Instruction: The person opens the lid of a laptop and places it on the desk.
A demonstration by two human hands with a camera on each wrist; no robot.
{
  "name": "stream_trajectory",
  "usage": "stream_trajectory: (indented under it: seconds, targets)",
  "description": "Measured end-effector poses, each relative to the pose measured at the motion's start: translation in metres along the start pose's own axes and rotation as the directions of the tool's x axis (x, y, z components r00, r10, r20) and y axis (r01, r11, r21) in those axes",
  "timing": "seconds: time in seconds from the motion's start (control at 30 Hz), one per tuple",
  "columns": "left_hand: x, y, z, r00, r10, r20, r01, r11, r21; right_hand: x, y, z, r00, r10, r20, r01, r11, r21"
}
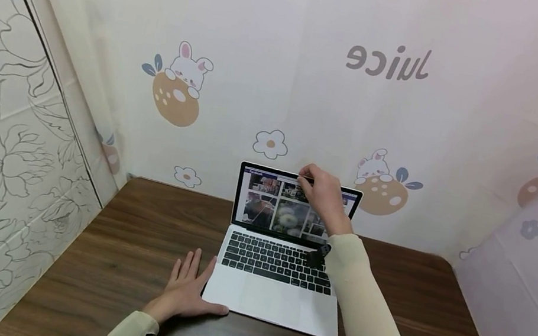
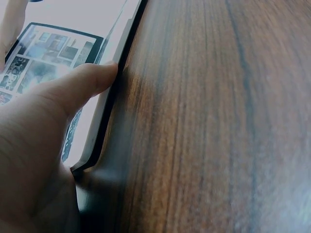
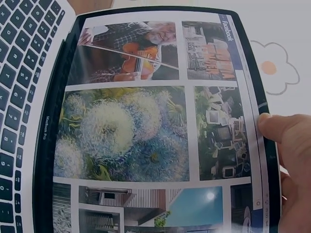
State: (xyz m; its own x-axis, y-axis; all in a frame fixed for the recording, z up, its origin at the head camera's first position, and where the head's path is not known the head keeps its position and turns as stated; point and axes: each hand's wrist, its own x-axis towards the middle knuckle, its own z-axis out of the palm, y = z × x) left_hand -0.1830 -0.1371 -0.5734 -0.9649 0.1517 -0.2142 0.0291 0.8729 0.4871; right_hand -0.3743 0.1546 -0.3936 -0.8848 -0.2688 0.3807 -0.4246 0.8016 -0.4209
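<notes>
A silver laptop (image 1: 226,289) stands opened up on the table, and its screen (image 1: 287,216) displays a page of several pictures. At the middle of the lid's top edge, my right hand (image 1: 324,196) pinches the rim; in the right wrist view the thumb (image 3: 279,125) lies on the front of the bezel, the other fingers behind it. My left hand (image 1: 186,293) rests at the base's front left corner with straight, spread fingers. Its thumb (image 2: 92,80) presses along the front edge in the left wrist view. My right forearm covers part of the keyboard (image 1: 274,262).
The dark wooden table (image 1: 137,241) extends on both sides of the laptop. Right behind it hangs a pale curtain (image 1: 285,75) printed with rabbits and fruit. Floral panels (image 1: 5,163) border the left side, and another pale cloth (image 1: 537,269) borders the right.
</notes>
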Motion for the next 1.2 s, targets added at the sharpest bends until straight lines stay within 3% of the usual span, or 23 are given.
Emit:
stream_trajectory:
  seconds: [0.43,1.2]
  targets:
    - [0.007,-0.008,0.012,0.999,0.011,-0.032,-0.009,0.999,0.044,0.005,0.002,0.007,0.998,0.015,-0.058,-0.016,1.0,-0.013]
    - [0.005,-0.008,0.011,0.999,0.014,-0.046,-0.012,0.999,0.033,0.017,0.009,0.016,0.998,0.033,-0.051,-0.035,0.999,-0.032]
